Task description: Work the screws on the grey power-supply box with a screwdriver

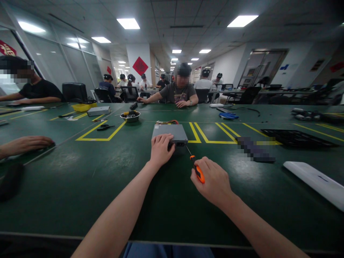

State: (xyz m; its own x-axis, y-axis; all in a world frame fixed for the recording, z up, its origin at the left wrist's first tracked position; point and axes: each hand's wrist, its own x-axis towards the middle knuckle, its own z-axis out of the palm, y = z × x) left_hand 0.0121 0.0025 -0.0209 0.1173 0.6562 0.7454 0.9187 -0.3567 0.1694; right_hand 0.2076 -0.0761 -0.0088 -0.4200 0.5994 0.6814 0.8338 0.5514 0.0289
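Note:
A grey metal computer power supply (173,132) lies flat on the green table, a label at its far left corner and coloured cables behind it. My left hand (160,148) grips its near left side, fingers over the top and thumb against the front face by the socket. In my right hand (212,178) is a screwdriver (199,173) with an orange and black handle. Its thin shaft slants up and left, and the tip is at the lower right corner of the front face. Whether the tip sits in a screw I cannot tell.
Beyond the power supply stand a metal bowl (130,116) with tools and a yellow tray (84,106). Blue gloves (228,115), a black grille panel (295,138) and a white casing (314,179) lie right. A co-worker's hand (29,146) rests at left; another person sits opposite.

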